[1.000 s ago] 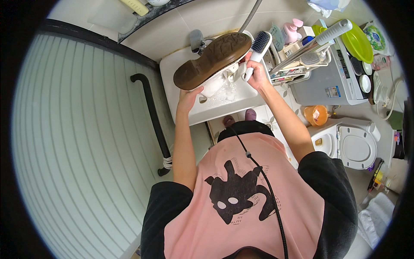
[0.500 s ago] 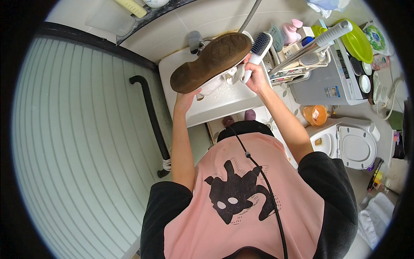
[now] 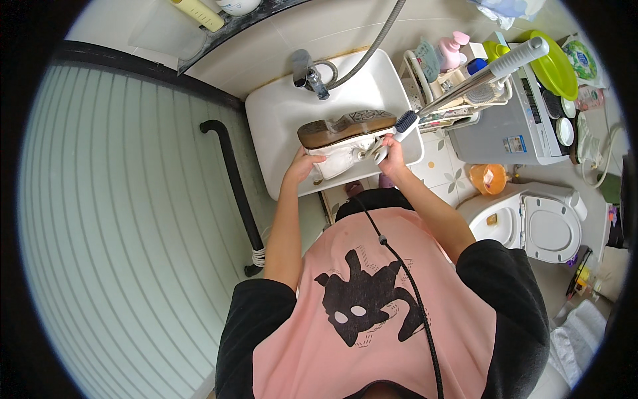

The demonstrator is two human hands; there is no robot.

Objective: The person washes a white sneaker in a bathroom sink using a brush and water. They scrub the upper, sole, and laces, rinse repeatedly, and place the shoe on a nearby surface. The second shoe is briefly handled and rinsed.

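Observation:
A white shoe with a thick brown sole is tilted on its side over the near part of the white sink, its sole turned toward the faucet. My left hand is closed on one end of the shoe, thumb across the white upper. At the other end, my right hand is closed round a white-handled scrub brush with dark bristles, which points up and away. Those fingers also lie against the shoe; how firmly they grip it is hidden.
The faucet and its grey hose stand at the sink's back. To the right are a rack of bottles, a metal pole, a washing machine, an orange bin and a toilet. Left is a ribbed glass door.
The shoe has come down and nearer to me, and its sole has tipped from facing up toward the faucet. Both hands and the brush have lowered with it, uncovering the faucet.

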